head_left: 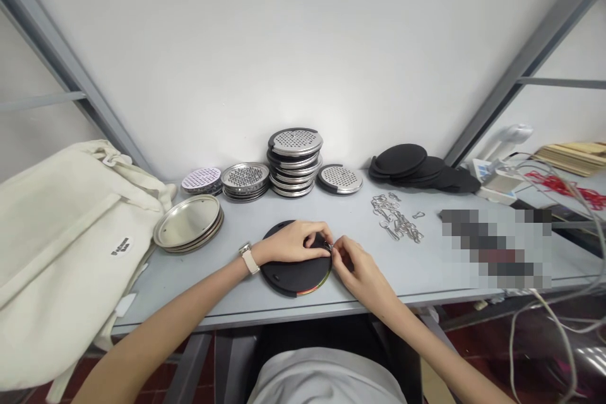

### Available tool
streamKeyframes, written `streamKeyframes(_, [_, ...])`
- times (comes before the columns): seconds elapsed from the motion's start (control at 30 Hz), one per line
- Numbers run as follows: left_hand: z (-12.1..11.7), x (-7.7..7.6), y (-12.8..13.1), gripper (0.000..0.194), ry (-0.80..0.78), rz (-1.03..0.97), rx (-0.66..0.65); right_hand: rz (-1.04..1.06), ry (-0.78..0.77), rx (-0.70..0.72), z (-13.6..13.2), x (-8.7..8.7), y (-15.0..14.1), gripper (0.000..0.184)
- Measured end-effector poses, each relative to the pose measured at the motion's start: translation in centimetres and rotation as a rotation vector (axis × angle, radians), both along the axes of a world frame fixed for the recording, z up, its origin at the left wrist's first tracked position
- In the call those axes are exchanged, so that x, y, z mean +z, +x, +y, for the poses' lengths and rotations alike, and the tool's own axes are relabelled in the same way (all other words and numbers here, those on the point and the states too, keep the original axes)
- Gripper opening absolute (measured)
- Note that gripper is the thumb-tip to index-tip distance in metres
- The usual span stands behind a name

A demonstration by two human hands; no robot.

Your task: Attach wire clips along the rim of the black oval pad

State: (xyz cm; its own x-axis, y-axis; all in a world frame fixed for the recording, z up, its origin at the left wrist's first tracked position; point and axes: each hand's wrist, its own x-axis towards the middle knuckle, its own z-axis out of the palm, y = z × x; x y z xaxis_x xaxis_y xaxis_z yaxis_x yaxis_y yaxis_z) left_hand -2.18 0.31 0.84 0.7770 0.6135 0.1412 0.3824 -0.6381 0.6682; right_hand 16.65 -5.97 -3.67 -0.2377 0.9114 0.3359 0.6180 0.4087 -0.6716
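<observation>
A black round disc [298, 273] lies on the table before me, with a red and yellow-green band along its lower right edge. My left hand [300, 241] rests across it, closed, thumb and index finger gripping near its right rim. At that rim my right hand [353, 262] is closed in a pinch on a small metal clip [328, 245], mostly hidden by the fingertips. To the right lies a loose pile of metal snap clips [398, 221]. Behind the disc stands a stack of round perforated metal graters [296, 161] with black rims.
Shorter grater stacks [246, 178] and round metal plates [189, 222] stand at left, beside a cream bag [71, 252]. A single grater [339, 178] and black discs [402, 159] line the wall. Red cords [565, 189] and white cables [563, 328] are far right.
</observation>
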Motion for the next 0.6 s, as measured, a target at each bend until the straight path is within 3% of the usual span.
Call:
streamKeyframes(0.27, [0.1, -0.2, 0.0, 0.023, 0.018, -0.067, -0.035, 0.092, -0.024, 0.045, 0.2, -0.2, 0.1, 0.013])
streamKeyframes(0.43, [0.5, 0.2, -0.6, 0.039, -0.005, -0.077, -0.050, 0.085, -0.015, 0.058, 0.2, -0.3, 0.2, 0.014])
streamKeyframes(0.6, [0.9, 0.5, -1.4, 0.016, -0.008, -0.042, -0.109, 0.053, -0.039, 0.074, 0.1, 0.0, 0.4, 0.022])
